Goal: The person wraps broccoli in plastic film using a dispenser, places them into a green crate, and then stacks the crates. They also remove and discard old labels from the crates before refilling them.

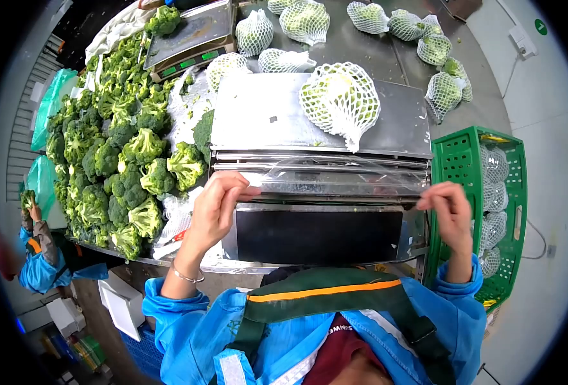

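Note:
Clear plastic film [345, 181] stretches across the rollers of a metal wrapping machine [264, 122]. My left hand [216, 208] pinches the film's left end, and at its right end the fingers of my right hand [449, 210] are closed on it, slightly blurred. Just beyond the film, a broccoli head in a white foam net [340, 99] lies on the machine's flat top, its gathered net end towards me. Neither hand touches it. Below the film sits the machine's dark front plate [319, 236].
Loose broccoli [113, 147] is heaped on the left, beside a scale [191, 38] with a broccoli head on it. Several netted heads [304, 22] lie at the back. A green crate [454, 154] with wrapped heads stands right. A co-worker [40, 250] holds broccoli at far left.

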{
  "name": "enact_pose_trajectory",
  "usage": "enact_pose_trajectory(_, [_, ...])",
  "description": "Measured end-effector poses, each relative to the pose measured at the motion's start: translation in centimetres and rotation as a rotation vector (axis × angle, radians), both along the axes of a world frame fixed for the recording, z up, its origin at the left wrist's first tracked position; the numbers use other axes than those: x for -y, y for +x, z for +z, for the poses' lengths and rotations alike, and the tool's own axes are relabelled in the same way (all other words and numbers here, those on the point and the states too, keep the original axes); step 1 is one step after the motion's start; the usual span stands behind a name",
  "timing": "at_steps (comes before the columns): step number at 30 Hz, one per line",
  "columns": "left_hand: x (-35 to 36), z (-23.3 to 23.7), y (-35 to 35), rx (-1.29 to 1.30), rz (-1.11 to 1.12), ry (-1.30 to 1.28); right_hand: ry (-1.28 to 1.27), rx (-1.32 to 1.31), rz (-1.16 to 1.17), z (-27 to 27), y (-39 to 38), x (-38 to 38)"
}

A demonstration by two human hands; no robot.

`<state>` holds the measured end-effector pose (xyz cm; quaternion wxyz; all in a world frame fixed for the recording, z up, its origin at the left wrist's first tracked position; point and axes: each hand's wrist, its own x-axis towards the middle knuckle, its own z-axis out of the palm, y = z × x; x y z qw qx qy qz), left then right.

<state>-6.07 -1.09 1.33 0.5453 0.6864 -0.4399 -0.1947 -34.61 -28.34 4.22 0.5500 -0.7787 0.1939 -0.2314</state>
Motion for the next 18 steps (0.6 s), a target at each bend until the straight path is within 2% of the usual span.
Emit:
enact_pose_trajectory(1, [-0.1, 0.1, 0.9, 0.153, -0.043, 0.053, 0.061, 0.088, -0.005, 1.4, -0.4, 0.5])
enact_pose_trajectory(3, [0.9, 1.1, 1.2, 0.087, -0.058, 0.063, -0.202, 0.147, -0.154, 5.0, -1.5, 0.8])
enact_pose_trajectory(4, [1.3, 0.8, 1.6, 0.07, -0.059, 0.106, -0.278, -0.02, -0.107, 4.8, -1.6, 1.1])
enact_pose_trajectory(5, [1.9, 0.5, 2.4, 0.16, -0.102, 0.152, -0.359, -0.186, -0.054, 4.8, -1.3, 1.9])
enact_pose_trajectory(6, [2.4, 0.3, 2.9, 0.042, -0.096, 0.199, -0.442, -0.351, 0.004, 4.9, -0.7, 2.6])
enact_pose_trajectory(7, [3.0, 0.1, 3.2, -0.072, -0.089, 0.242, -0.45, -0.408, 0.073, 3.9, 1.6, 2.4])
enact_pose_trajectory(8, [3.5, -0.8, 3.6, -0.035, -0.076, 0.228, -0.465, -0.407, 0.169, 2.5, 3.6, 2.4])
enact_pose_trajectory(9, [4.2, -1.2, 3.8, 0.036, -0.059, 0.259, -0.582, -0.339, 0.224, 0.3, 4.9, 2.6])
enact_pose_trajectory(11, [5.6, 0.2, 3.7, 0.214, -0.118, 0.428, -0.711, -0.4, 0.278, -2.4, 6.5, 3.3])
enact_pose_trajectory(13, [6.6, -0.4, 3.7, 0.817, -0.212, 0.435, -0.797, -0.492, 0.326, -3.2, 7.2, 3.9])
enact_pose_trajectory(14, [6.7, -0.7, 3.3, 0.84, -0.253, 0.495, -0.793, -0.48, 0.336, -3.2, 7.3, 4.0])
enact_pose_trajectory(17, [8.4, -1.8, 2.0, 1.077, -0.253, 0.243, -0.815, -0.461, 0.368, -2.9, 6.9, 4.0])
enact_pose_trajectory(18, [8.9, -2.5, 1.7, 1.082, -0.29, 0.229, -0.85, -0.46, 0.383, -2.8, 6.6, 4.3])
